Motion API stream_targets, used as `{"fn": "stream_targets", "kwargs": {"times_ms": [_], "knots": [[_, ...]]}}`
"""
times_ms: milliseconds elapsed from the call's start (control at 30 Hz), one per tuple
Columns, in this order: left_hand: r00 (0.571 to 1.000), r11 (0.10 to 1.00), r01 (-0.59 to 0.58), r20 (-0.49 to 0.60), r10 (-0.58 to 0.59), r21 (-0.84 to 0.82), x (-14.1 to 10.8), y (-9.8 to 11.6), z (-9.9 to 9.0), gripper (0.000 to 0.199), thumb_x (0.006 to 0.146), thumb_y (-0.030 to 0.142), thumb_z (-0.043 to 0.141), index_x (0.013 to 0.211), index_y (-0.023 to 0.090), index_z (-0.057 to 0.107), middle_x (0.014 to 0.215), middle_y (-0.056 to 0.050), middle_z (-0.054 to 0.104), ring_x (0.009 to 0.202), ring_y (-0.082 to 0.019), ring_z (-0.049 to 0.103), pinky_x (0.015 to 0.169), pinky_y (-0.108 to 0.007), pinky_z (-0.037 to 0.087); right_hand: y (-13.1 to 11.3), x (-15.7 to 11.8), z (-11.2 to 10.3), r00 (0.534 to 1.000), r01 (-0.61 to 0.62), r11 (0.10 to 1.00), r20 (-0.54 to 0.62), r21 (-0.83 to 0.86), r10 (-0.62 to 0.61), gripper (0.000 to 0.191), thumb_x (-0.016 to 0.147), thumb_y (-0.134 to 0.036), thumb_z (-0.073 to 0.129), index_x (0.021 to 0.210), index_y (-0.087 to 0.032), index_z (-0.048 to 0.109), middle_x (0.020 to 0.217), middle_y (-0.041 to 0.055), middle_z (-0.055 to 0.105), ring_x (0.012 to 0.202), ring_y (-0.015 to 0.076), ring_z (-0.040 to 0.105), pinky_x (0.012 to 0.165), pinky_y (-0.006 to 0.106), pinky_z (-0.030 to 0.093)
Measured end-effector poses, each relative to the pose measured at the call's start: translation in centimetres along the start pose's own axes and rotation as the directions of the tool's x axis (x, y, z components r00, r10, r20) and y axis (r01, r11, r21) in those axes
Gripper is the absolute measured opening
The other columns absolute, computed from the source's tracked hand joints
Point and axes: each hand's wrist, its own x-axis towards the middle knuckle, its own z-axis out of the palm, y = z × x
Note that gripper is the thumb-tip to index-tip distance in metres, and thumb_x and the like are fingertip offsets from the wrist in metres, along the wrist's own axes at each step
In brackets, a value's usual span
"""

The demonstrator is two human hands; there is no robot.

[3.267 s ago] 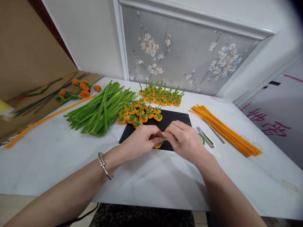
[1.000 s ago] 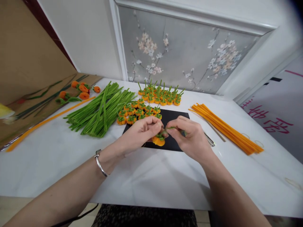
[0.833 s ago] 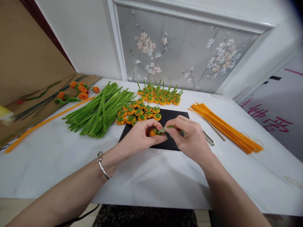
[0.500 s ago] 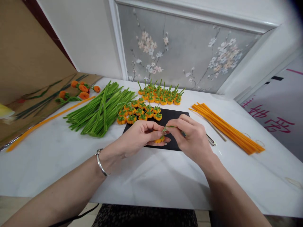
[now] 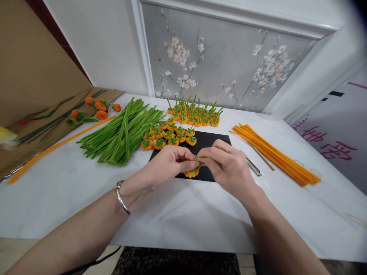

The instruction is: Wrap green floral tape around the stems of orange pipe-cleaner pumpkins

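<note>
Orange flowers (image 5: 101,110) lie at the far left, near a pile of green stems (image 5: 123,133). Right of the pile, small pumpkins (image 5: 173,136) cluster on and beside a black mat (image 5: 210,141). The left hand (image 5: 170,164), thumb and fingers nearly closed, pinches one pumpkin (image 5: 191,173) above the mat's near edge. The right hand (image 5: 226,162), fingers curled in, pinches its green top. Snips (image 5: 253,166) and orange strips (image 5: 275,154) lie farther right on the surface (image 5: 183,217).

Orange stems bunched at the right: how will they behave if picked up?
The orange stems look thin and fuzzy, so probably light and not slippery. They lie nearly straight, suggesting some stiffness. No tie shows around them, so they may splay when lifted.
</note>
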Motion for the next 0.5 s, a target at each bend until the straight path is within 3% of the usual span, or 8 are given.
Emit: {"fn": "stream_targets", "kwargs": {"times_ms": [133,333,500], "knots": [[0.997,0.999,0.030,0.065,-0.029,-0.026,-0.09,-0.05,-0.33,0.024,0.078,0.033,0.069,0.066,0.012,0.064,0.056,0.005,0.049,0.048,-0.004,0.036,0.048,-0.018,0.031,-0.19,0.25,-0.38,0.998,-0.063,0.987,0.003,0.145,0.063,0.017,0.089,-0.013,0.053,0.081,-0.019,0.067,0.071,0.0003,0.057,0.062,0.0107,0.051,0.059,0.024,0.042],[0.970,0.947,0.204,0.185,-0.160,-0.248,0.03,-0.28,-0.79,0.032,0.083,0.045,0.062,0.082,0.013,0.068,0.083,-0.004,0.063,0.073,-0.011,0.057,0.070,-0.025,0.047,-0.03,0.36,-0.55,0.993,-0.117,0.964,0.006,0.239,0.120,0.014,0.086,-0.012,0.056,0.079,-0.021,0.064,0.070,-0.0005,0.058,0.063,0.0117,0.052,0.056,0.024,0.042],[0.967,0.949,0.198,0.204,-0.149,-0.244,0.23,-0.72,-0.99,0.023,0.079,0.035,0.070,0.072,0.013,0.065,0.077,0.000,0.061,0.063,-0.006,0.051,0.058,-0.018,0.040,-0.14,0.35,-0.35,0.993,-0.121,0.960,0.028,0.251,0.118,0.014,0.085,-0.011,0.056,0.078,-0.019,0.065,0.070,0.0002,0.057,0.061,0.0110,0.052,0.055,0.024,0.041]]}}
